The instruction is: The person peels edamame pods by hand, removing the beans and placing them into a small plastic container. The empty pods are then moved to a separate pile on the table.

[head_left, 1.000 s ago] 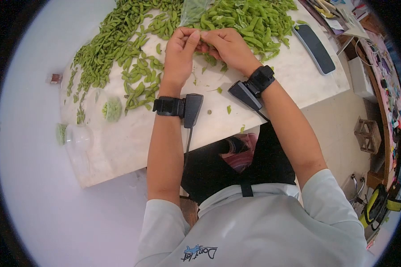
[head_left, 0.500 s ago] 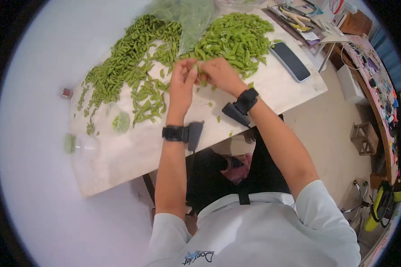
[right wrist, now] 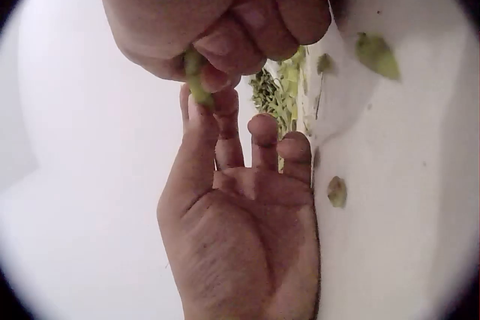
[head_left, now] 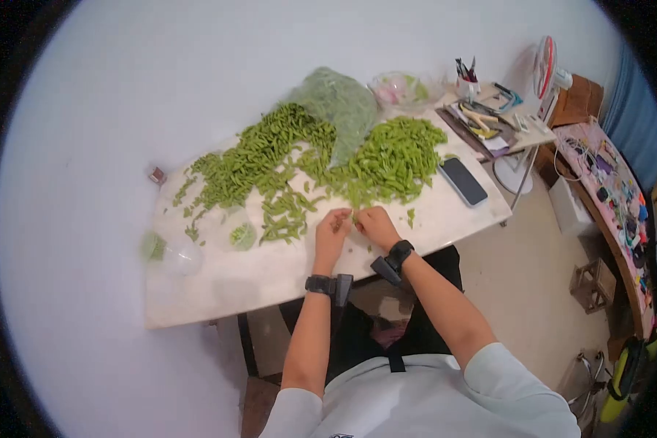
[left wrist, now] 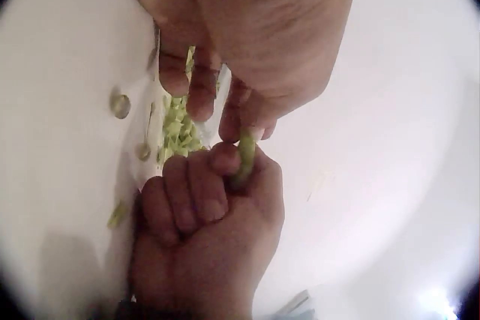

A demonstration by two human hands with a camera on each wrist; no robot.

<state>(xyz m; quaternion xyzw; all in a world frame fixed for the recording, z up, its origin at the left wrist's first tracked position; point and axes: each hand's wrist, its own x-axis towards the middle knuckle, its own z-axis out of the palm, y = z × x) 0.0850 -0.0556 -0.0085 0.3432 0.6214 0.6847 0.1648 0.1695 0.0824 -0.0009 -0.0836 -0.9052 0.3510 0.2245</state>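
Observation:
In the head view both hands meet over the table, just in front of the pile of bright green edamame pods [head_left: 398,160]. My right hand [right wrist: 195,20] has its fingers curled around a single edamame pod [right wrist: 196,80]. The pod's other end is pinched between thumb and fingertips of my left hand [right wrist: 247,237], whose remaining fingers are loosely bent. From the left wrist view, the pod [left wrist: 246,156] bridges the two hands. To the left lies a darker green pile of pods [head_left: 241,164], with a looser group of pods [head_left: 285,215] closer in.
A clear cup with green beans [head_left: 241,236] stands left of the hands, and a clear container [head_left: 182,259] lies near the left edge. A plastic bag [head_left: 339,109] rests behind the piles. A phone [head_left: 463,181] lies at the right. Pod scraps [right wrist: 377,56] dot the tabletop.
The head view has tilted up, so the hands and table sit lower and the table's back shows. Both hands have stayed together, fingers at work on a pod.

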